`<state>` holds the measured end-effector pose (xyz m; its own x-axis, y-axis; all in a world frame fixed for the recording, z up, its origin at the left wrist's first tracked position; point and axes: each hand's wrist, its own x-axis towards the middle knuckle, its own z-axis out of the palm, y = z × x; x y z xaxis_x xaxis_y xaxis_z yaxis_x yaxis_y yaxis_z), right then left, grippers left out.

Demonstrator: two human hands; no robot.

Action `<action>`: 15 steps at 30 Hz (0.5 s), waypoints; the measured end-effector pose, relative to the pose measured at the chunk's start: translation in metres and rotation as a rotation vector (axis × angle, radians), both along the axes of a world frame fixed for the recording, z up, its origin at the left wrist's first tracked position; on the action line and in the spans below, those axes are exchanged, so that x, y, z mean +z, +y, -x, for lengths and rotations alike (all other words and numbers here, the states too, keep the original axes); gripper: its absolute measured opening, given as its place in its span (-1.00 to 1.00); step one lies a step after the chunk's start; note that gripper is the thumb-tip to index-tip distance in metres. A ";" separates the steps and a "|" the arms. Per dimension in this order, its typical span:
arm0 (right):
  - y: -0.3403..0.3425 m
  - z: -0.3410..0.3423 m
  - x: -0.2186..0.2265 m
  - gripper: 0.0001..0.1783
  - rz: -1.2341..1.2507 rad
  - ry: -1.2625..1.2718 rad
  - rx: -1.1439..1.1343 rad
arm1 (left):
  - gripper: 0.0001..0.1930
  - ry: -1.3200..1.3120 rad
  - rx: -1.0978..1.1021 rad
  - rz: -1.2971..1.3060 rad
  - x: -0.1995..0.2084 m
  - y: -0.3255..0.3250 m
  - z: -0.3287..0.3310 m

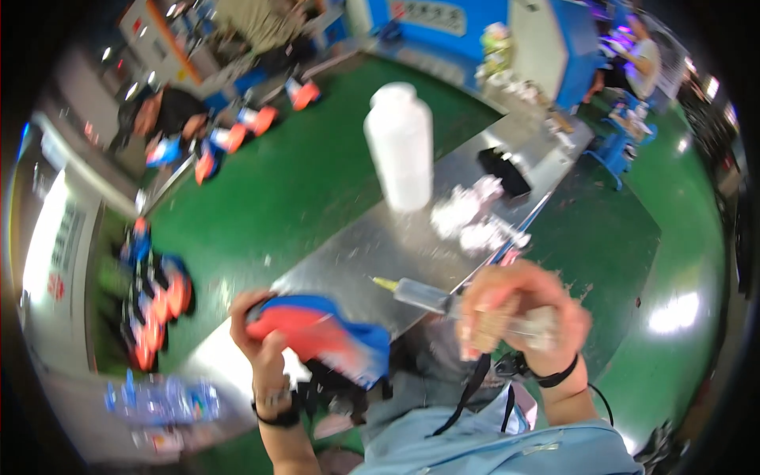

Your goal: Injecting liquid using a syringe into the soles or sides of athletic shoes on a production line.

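Your light blue clothing [491,445] lies nearest. Your left hand [267,360] grips one end of the red-and-blue shoe [309,328]; your right hand [526,309] curls round the syringe [423,295], its tip apart from the shoe. Step, probably: lining up; closing in calls for steadiness.

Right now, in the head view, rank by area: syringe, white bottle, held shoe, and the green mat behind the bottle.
1. Green mat
2. White bottle and held shoe: too alike to rank
3. Syringe, visible part only; the right hand partly hides it
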<state>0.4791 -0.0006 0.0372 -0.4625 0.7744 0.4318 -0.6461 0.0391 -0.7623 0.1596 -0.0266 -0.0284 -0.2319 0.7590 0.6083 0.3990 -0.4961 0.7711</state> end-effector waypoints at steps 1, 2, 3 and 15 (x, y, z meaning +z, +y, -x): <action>-0.004 0.005 0.006 -0.15 0.018 0.008 -0.015 | -0.29 0.056 -0.135 0.024 0.014 0.008 -0.016; -0.002 0.007 0.012 -0.23 -0.035 0.026 0.005 | -0.40 -0.006 -0.246 -0.062 0.027 0.016 -0.034; -0.002 0.011 0.016 -0.30 -0.093 0.044 0.014 | -0.43 0.039 -0.323 -0.078 0.036 0.021 -0.041; 0.014 0.045 0.012 -0.55 0.012 0.118 0.165 | -0.42 0.198 -0.398 -0.190 0.039 0.031 -0.033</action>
<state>0.4341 0.0134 0.0491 -0.5300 0.6979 0.4817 -0.7281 -0.0833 -0.6804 0.1929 0.0047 0.0102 0.1882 0.6363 0.7481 0.2794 -0.7650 0.5803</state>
